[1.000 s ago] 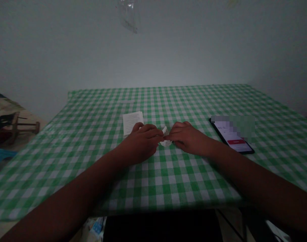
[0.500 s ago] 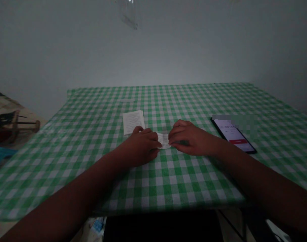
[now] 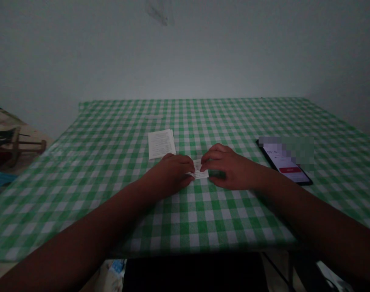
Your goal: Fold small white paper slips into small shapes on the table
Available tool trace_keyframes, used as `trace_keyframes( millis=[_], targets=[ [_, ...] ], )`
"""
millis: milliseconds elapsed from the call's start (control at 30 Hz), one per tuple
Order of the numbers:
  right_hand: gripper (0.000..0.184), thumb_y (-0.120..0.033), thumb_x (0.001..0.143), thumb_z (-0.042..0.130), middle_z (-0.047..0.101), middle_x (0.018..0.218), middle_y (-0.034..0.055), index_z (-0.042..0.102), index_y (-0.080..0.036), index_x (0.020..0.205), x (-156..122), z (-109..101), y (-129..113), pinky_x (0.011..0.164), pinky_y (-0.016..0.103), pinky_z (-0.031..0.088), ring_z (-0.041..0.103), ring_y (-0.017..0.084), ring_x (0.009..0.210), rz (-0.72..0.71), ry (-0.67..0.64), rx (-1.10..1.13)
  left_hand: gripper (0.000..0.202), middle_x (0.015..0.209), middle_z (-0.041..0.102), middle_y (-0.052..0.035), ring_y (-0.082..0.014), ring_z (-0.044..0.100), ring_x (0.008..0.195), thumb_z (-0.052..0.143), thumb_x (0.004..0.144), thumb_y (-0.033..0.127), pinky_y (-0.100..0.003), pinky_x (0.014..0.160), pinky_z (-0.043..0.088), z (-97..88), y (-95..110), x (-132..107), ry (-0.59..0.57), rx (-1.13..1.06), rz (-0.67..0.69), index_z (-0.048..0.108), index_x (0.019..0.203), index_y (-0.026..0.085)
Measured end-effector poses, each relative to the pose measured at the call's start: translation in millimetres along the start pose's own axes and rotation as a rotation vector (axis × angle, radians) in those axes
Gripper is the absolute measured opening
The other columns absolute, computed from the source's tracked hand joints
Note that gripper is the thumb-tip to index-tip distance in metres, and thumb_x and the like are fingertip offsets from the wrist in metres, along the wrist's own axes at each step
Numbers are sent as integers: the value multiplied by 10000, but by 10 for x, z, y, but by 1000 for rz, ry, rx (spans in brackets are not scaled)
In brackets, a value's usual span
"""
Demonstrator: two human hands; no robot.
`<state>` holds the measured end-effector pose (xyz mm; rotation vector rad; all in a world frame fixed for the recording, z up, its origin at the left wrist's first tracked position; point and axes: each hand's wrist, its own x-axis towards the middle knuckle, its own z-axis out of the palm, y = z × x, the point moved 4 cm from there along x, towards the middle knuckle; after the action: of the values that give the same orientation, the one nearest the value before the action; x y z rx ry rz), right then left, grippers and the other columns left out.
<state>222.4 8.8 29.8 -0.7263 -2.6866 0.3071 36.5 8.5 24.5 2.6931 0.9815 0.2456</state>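
A small white printed paper slip (image 3: 199, 170) lies on the green-and-white checked tablecloth (image 3: 203, 219) at the table's middle. My left hand (image 3: 172, 174) pinches its left end with curled fingers. My right hand (image 3: 227, 165) presses fingertips together on its right end. Most of the slip is covered by my fingers; only the middle shows. A second, larger folded white paper (image 3: 161, 143) lies flat just beyond my left hand, untouched.
A smartphone (image 3: 287, 164) with a lit screen lies face up to the right of my right hand. A pale wall stands behind the table. Wooden objects (image 3: 17, 146) and clutter sit on the floor off the table's left edge.
The small slip, raised and crumpled between my fingertips a second ago, now lies flatter on the cloth. Both hands stay pinched on its ends. The view has tilted down slightly.
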Motion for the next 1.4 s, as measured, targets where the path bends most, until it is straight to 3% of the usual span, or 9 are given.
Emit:
trace_keyframes(
  millis=[200,433,633,1067,1400],
  targets=[
    [207,-263,892,612,655,1183,75,700,-222,1074,13,-37,-28,946,458,391,497,260,1102,-36,21,-16,151,1115,676,-29,-198,630,1027,606,905,252,-379,949,452,9,-61,10,30,-80,22,680,1029,205],
    [201,-245,980,499,696,1002,63,690,-187,1000,84,15,-55,927,398,390,557,204,978,16,55,93,130,1096,681,-33,-185,626,1034,600,904,216,-349,959,471,-12,-65,21,48,-156,34,700,988,205],
    [173,-231,965,516,691,926,66,677,-172,988,165,136,-33,891,381,399,569,199,909,96,128,63,150,1082,687,-21,-169,637,1019,606,892,193,-335,961,476,11,-102,24,69,-222,38,714,993,222],
    [151,-291,934,582,649,893,62,652,-157,938,224,277,37,826,346,398,543,210,899,237,142,-43,221,1043,670,-29,-179,634,969,718,788,202,-342,915,490,-23,-177,16,164,-284,-74,620,987,201],
    [166,-328,918,596,618,894,63,606,-171,865,232,310,55,804,355,397,524,209,864,319,122,-107,244,1156,619,-34,-165,600,1067,665,855,197,-328,996,462,30,-188,25,88,-267,3,679,1098,225]
  ],
)
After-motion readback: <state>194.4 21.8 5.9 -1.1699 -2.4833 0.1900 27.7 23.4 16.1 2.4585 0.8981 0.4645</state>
